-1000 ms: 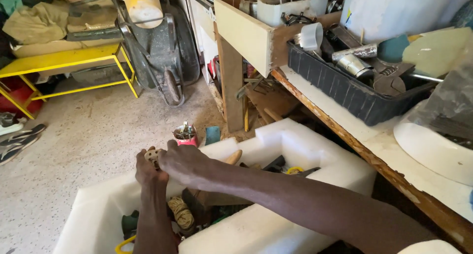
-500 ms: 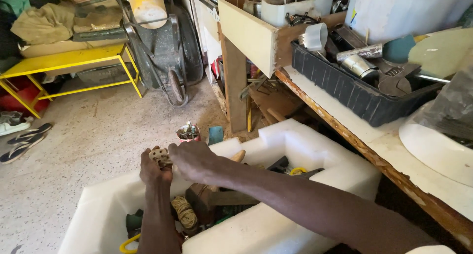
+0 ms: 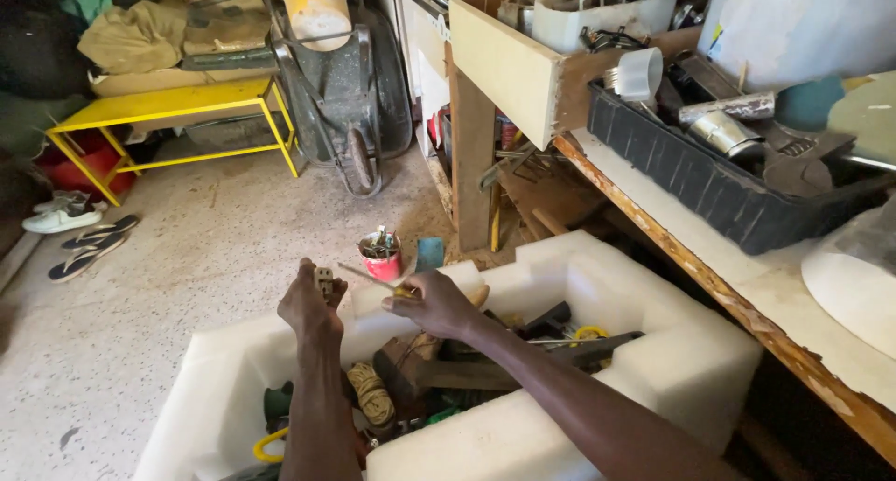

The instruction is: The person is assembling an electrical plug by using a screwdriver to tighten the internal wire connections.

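Head view, 1 camera only. Left hand (image 3: 311, 306) is raised above the near-left part of the white foam box (image 3: 672, 350), fingers pinched shut on a small beige electrical fitting (image 3: 324, 278) (exact kind too small to tell). Right hand (image 3: 437, 304) sits just right of it, also above the box, closed round the yellow handle of a screwdriver (image 3: 373, 279); the thin shaft runs left to the fitting, tip at or touching it. The 2 hands are near each other but apart, joined only by the tool.

Inside the box, under the forearms: coil of rope (image 3: 373, 394), dark wooden pieces (image 3: 439, 369), other tools in a jumble. Beyond the box on the floor stands a red cup (image 3: 380, 254) holding small bits. Right of the box is a workbench (image 3: 747, 285) with a black tray (image 3: 719, 192) of clutter. Far beyond the box to the left: yellow metal frame (image 3: 168, 117), wheelbarrow (image 3: 345, 89) leaning upright.

Judgement: the step looks like driving a screw on the fitting. Best done with the shaft square to the screw head, the left pinch firm so the part can't spin, and turning kept over the box so a dropped screw lands inside.
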